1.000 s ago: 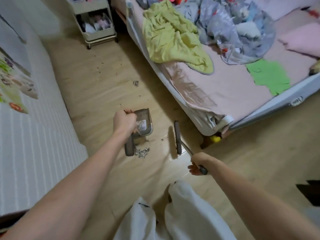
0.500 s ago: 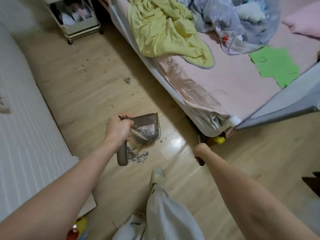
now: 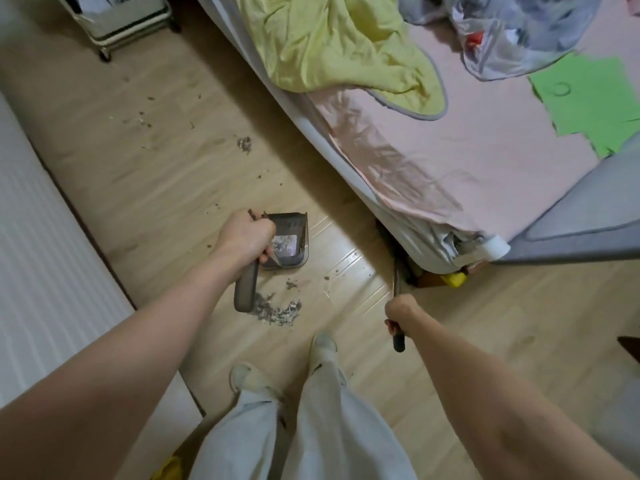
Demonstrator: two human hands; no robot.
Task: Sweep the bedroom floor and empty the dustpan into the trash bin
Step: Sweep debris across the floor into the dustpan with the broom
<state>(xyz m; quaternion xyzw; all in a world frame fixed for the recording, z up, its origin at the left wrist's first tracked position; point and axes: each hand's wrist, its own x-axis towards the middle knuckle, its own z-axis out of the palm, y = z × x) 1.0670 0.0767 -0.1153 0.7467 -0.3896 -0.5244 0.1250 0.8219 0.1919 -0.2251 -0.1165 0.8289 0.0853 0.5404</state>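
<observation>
Gripping the boxy grey plastic dustpan (image 3: 289,242) by its handle, left hand (image 3: 246,237) curled tight, above the pale glossy wood-plank floor (image 3: 145,174). Right hand (image 3: 401,313) wrapped round the thin dark broom handle (image 3: 397,308), reaching under the pink-sheeted bed (image 3: 467,174). Crumbly grey dust pile (image 3: 277,311) beside the dustpan's flat lip.

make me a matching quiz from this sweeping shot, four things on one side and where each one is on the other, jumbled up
Things:
1. dustpan
2. broom handle
3. dirt pile
4. yellow blanket

Places:
A. spread on the bed
B. on the floor just in front of the person's feet
C. gripped by the left hand
D. gripped by the right hand

Pairs: 1-C, 2-D, 3-B, 4-A
</observation>
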